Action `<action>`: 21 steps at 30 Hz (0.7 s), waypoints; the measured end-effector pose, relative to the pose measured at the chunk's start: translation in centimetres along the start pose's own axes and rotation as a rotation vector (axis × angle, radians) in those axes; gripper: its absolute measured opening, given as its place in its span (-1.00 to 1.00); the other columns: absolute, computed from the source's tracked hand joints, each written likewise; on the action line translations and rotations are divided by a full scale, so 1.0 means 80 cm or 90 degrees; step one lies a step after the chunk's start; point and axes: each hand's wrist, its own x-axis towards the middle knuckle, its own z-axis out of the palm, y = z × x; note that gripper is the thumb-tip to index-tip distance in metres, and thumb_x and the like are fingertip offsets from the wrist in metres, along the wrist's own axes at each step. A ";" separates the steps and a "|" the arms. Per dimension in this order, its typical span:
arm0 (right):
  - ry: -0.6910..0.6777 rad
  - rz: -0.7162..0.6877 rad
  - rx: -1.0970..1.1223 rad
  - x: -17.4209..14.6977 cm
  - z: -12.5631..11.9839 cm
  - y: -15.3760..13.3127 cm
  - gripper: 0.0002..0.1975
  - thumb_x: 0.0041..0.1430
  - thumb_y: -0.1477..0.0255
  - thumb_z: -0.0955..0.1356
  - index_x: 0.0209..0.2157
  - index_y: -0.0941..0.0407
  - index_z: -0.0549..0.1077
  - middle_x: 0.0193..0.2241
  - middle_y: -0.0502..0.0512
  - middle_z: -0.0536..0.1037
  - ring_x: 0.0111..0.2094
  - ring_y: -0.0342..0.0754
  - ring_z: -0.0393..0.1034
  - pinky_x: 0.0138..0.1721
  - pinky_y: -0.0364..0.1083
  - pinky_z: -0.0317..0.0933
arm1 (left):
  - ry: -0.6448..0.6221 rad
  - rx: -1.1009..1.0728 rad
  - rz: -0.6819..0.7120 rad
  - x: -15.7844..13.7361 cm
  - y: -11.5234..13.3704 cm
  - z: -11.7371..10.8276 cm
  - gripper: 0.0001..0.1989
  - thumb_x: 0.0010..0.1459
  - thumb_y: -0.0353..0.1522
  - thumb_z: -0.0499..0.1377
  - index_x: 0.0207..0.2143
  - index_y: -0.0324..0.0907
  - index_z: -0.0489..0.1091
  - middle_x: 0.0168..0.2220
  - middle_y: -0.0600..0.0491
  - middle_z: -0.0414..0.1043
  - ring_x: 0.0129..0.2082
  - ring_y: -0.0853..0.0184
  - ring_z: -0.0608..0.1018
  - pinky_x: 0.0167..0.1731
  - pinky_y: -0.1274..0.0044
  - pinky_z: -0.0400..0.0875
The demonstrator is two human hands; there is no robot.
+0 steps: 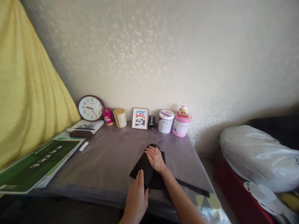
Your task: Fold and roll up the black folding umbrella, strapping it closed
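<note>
While the flat right hand (156,159) part-hides black fabric (142,164), lower centre, whether the left hand (136,194) pinches it is unclear.

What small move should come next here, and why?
Probably the right hand should draw the black strap in toward the black fabric, while the left hand steadies the fabric. Both hands are on the fabric, yet the strap trails out beyond the right forearm toward the right edge of the table.
</note>
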 end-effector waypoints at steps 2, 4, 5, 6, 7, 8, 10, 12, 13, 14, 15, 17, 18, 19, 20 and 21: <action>0.004 0.018 -0.009 0.010 0.005 0.013 -0.71 0.24 0.43 0.17 -0.13 0.03 0.46 -0.06 0.07 0.49 0.13 -0.04 0.15 0.17 0.14 -0.19 | -0.002 -0.009 -0.009 0.000 0.000 0.001 -0.38 0.05 -0.47 -0.12 0.20 -0.31 -0.15 0.16 -0.22 0.14 0.12 0.16 0.31 0.00 0.30 0.31; 0.010 0.039 -0.017 0.019 0.008 0.023 -0.71 0.24 0.43 0.16 -0.14 0.04 0.46 -0.05 0.06 0.48 0.13 -0.03 0.14 0.16 0.13 -0.17 | -0.009 -0.019 -0.014 0.000 -0.001 0.001 -0.38 0.05 -0.47 -0.12 0.20 -0.32 -0.14 0.17 -0.21 0.13 0.12 0.17 0.29 0.02 0.30 0.30; 0.013 0.051 -0.019 0.024 0.009 0.027 -0.71 0.24 0.43 0.16 -0.14 0.04 0.46 -0.04 0.06 0.48 0.13 -0.03 0.14 0.16 0.12 -0.14 | -0.013 -0.026 -0.017 0.000 -0.001 0.000 -0.38 0.05 -0.47 -0.13 0.20 -0.32 -0.14 0.17 -0.21 0.12 0.13 0.18 0.29 0.02 0.30 0.29; 0.016 0.065 -0.019 0.028 0.009 0.030 -0.70 0.24 0.43 0.16 -0.13 0.05 0.46 -0.03 0.07 0.46 0.13 -0.03 0.14 0.15 0.10 -0.11 | -0.018 -0.033 -0.020 0.001 -0.002 -0.001 -0.39 0.05 -0.47 -0.13 0.20 -0.32 -0.13 0.17 -0.21 0.12 0.13 0.18 0.28 0.03 0.30 0.28; 0.018 0.087 -0.016 0.032 0.008 0.032 -0.70 0.24 0.44 0.16 -0.12 0.06 0.45 -0.02 0.07 0.45 0.12 -0.03 0.16 0.15 0.08 -0.08 | -0.022 -0.041 -0.023 0.001 -0.002 -0.002 -0.39 0.05 -0.46 -0.13 0.20 -0.32 -0.12 0.17 -0.20 0.12 0.14 0.18 0.28 0.04 0.30 0.28; 0.020 0.115 -0.011 0.036 0.006 0.034 -0.70 0.23 0.44 0.16 -0.11 0.07 0.44 -0.01 0.08 0.44 0.10 -0.04 0.19 0.14 0.04 -0.05 | -0.026 -0.048 -0.026 0.001 -0.001 -0.003 -0.39 0.05 -0.46 -0.12 0.20 -0.32 -0.12 0.17 -0.20 0.13 0.14 0.18 0.28 0.04 0.30 0.28; 0.030 0.182 0.000 0.038 -0.001 0.037 -0.70 0.22 0.43 0.18 -0.08 0.08 0.41 -0.01 0.12 0.44 0.06 -0.04 0.24 0.11 0.00 0.00 | -0.030 -0.057 -0.028 0.002 -0.001 -0.005 -0.39 0.06 -0.44 -0.12 0.20 -0.32 -0.12 0.17 -0.20 0.13 0.14 0.19 0.27 0.04 0.31 0.28; 0.047 0.246 0.005 0.034 -0.011 0.042 -0.70 0.20 0.41 0.21 -0.06 0.11 0.39 -0.02 0.19 0.43 0.04 0.00 0.26 0.11 0.01 0.01 | -0.028 -0.060 -0.025 0.003 0.000 -0.007 -0.39 0.07 -0.43 -0.12 0.20 -0.34 -0.11 0.17 -0.21 0.13 0.14 0.19 0.27 0.05 0.32 0.27; 0.059 0.272 0.005 0.029 -0.016 0.045 -0.69 0.19 0.41 0.21 -0.05 0.14 0.38 -0.01 0.22 0.42 0.05 0.03 0.25 0.11 0.03 0.00 | -0.025 -0.060 -0.025 0.003 0.001 -0.007 -0.39 0.07 -0.43 -0.12 0.20 -0.35 -0.11 0.17 -0.21 0.13 0.14 0.19 0.27 0.05 0.33 0.27; 0.070 0.297 0.006 0.023 -0.022 0.049 -0.68 0.18 0.42 0.22 -0.04 0.16 0.37 -0.01 0.26 0.41 0.06 0.05 0.24 0.11 0.05 -0.01 | -0.021 -0.059 -0.024 0.003 0.001 -0.007 -0.39 0.07 -0.43 -0.12 0.20 -0.36 -0.11 0.16 -0.21 0.13 0.14 0.19 0.28 0.06 0.33 0.26; 0.080 0.325 0.011 0.016 -0.027 0.052 -0.67 0.17 0.43 0.21 -0.04 0.19 0.36 -0.01 0.30 0.41 0.06 0.07 0.23 0.11 0.06 -0.01 | -0.018 -0.057 -0.023 0.003 0.000 -0.007 -0.39 0.07 -0.43 -0.12 0.20 -0.36 -0.12 0.16 -0.22 0.14 0.13 0.19 0.28 0.06 0.34 0.26; 0.093 0.381 0.032 -0.001 -0.036 0.058 -0.68 0.17 0.44 0.20 -0.07 0.23 0.38 -0.06 0.33 0.44 0.02 0.09 0.28 0.08 0.06 0.04 | -0.013 -0.054 -0.015 0.004 -0.001 -0.007 -0.40 0.08 -0.43 -0.13 0.19 -0.37 -0.12 0.16 -0.23 0.13 0.13 0.18 0.28 0.05 0.34 0.27; 0.095 0.406 0.048 -0.009 -0.039 0.060 -0.68 0.16 0.44 0.20 -0.09 0.22 0.39 -0.10 0.32 0.47 -0.01 0.08 0.31 0.04 0.05 0.09 | -0.010 -0.053 -0.010 0.004 -0.001 -0.006 -0.41 0.09 -0.42 -0.14 0.19 -0.37 -0.12 0.16 -0.23 0.13 0.14 0.17 0.28 0.04 0.33 0.27; 0.097 0.426 0.068 -0.016 -0.042 0.061 -0.69 0.16 0.43 0.20 -0.11 0.21 0.41 -0.13 0.30 0.49 -0.06 0.07 0.35 0.00 0.03 0.14 | -0.009 -0.053 -0.005 0.004 -0.002 -0.006 -0.42 0.09 -0.42 -0.14 0.19 -0.37 -0.12 0.16 -0.24 0.13 0.14 0.17 0.28 0.04 0.33 0.27; 0.098 0.442 0.089 -0.022 -0.044 0.060 -0.70 0.14 0.42 0.21 -0.13 0.19 0.43 -0.17 0.27 0.51 -0.10 0.06 0.38 -0.04 0.01 0.18 | -0.006 -0.053 -0.002 0.004 -0.003 -0.005 -0.42 0.09 -0.42 -0.14 0.19 -0.37 -0.12 0.15 -0.24 0.13 0.13 0.17 0.28 0.04 0.32 0.27; 0.100 0.454 0.113 -0.027 -0.045 0.059 -0.71 0.13 0.40 0.22 -0.15 0.18 0.44 -0.20 0.23 0.53 -0.14 0.04 0.40 -0.09 -0.01 0.22 | -0.003 -0.053 -0.001 0.004 -0.004 -0.004 -0.42 0.09 -0.42 -0.13 0.19 -0.35 -0.12 0.15 -0.23 0.14 0.13 0.16 0.28 0.04 0.32 0.27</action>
